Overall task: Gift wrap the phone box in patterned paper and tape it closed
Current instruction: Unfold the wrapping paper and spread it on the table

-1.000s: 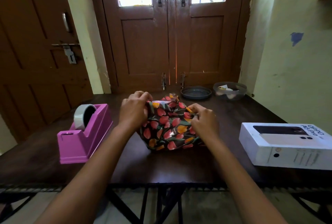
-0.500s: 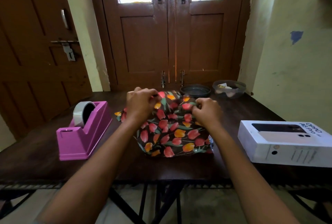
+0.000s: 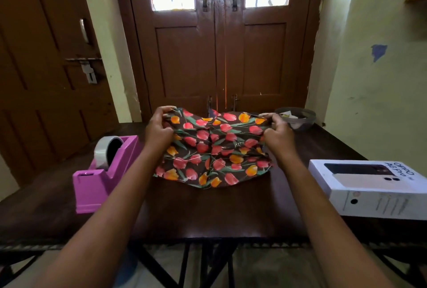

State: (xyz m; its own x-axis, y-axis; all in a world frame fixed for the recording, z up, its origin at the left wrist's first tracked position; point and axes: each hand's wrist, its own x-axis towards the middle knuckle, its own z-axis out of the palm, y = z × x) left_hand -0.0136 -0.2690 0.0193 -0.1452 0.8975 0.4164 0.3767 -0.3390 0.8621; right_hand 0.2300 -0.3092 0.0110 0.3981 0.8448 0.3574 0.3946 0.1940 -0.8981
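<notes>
paper: patterned paper (image 3: 212, 149), a dark sheet with red and orange tulips, is hanging creased and spread out over mid-table. Its near edge is resting on the table top and its far edge is being held up.
left hand: left hand (image 3: 159, 130) is pinching the paper's far-left corner, fingers curled round the edge.
right hand: right hand (image 3: 278, 135) is gripping the far-right corner, fingers curled round the paper the same way.
phone box: white phone box (image 3: 369, 186) is lying flat on the right side of the table, unwrapped, printed face up. It is sitting well apart from the paper, with the right forearm passing between them.
tape: pink tape dispenser (image 3: 104, 172) is sitting on the left side of the table beside the left forearm, carrying a tape roll (image 3: 105, 151).
table: dark wooden table (image 3: 208, 213) is carrying all of the above.
bowl: dark bowl (image 3: 298, 118) is sitting at the far right of the table, just behind the right hand. Can't tell what the contents are.
background: brown double door (image 3: 219, 56) with glass panes is standing behind the table. A pale wall (image 3: 381, 102) is running along the right.
</notes>
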